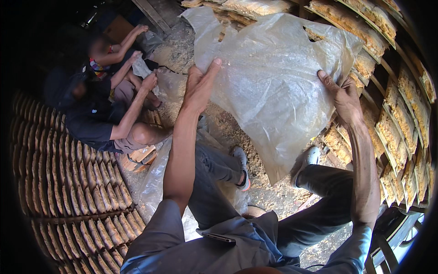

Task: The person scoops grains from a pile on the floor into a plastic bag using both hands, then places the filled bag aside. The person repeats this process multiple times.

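A torn, cloudy plastic sheet (270, 75) hangs spread out between my two hands, over the ground ahead of my feet. My left hand (202, 84) pinches its left part, thumb on top. My right hand (342, 94) grips the right edge, thumb on the near face and fingers behind. The sheet has ragged edges, a hole near its upper right and a tear at the upper left, and its lower end narrows to a point between my shoes. A phone (218, 237) lies on my shirt at the waist.
Two people (92, 113) sit at the left, handling plastic pieces (141, 66). Racks of crusted slabs rise at the left (85, 181) and right (393, 133). Crumbly debris (253, 150) covers the floor. More plastic sheeting (154, 181) lies beside my left leg, near a small wooden stool (140, 157).
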The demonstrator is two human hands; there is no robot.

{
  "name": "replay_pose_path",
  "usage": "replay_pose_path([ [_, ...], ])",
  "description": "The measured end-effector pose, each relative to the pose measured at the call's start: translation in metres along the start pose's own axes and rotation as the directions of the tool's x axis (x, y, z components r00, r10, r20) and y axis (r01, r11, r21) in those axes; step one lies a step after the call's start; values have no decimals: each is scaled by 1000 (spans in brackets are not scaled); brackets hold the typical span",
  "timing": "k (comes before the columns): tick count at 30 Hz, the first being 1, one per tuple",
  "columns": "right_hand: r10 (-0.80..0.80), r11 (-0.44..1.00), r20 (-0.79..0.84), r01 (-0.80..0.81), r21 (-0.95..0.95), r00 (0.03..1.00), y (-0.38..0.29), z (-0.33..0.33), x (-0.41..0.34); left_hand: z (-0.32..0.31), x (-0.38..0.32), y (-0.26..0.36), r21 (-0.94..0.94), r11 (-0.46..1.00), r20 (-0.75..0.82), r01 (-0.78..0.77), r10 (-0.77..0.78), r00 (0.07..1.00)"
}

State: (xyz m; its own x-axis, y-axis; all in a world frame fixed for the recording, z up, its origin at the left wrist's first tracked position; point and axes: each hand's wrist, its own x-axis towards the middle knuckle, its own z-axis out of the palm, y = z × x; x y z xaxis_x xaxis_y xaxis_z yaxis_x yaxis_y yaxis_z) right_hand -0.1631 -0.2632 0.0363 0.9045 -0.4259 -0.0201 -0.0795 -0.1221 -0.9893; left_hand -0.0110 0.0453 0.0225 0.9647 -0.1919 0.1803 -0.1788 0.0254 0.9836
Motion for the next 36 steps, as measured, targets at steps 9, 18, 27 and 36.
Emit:
replay_pose_path([
  [9, -74, 991, -81, 64, -119, 994, -4, 5, 0, 11, -5, 10, -14, 991, 73, 131, -130, 989],
  [18, 23, 995, -103, -33, -99, 994, 0, 0, 6, 16, -1, 0, -99, 994, -149, -34, 19, 989],
  [27, -34, 987, -1, 34, -157, 999, -2, -6, 4, -3, 1, 6, -129, 982, 95, 135, -123, 988],
  [36, -18, 986, 28, 23, -167, 999, 3, -2, 6, -4, 2, 7, -152, 952, 164, 265, -240, 957],
])
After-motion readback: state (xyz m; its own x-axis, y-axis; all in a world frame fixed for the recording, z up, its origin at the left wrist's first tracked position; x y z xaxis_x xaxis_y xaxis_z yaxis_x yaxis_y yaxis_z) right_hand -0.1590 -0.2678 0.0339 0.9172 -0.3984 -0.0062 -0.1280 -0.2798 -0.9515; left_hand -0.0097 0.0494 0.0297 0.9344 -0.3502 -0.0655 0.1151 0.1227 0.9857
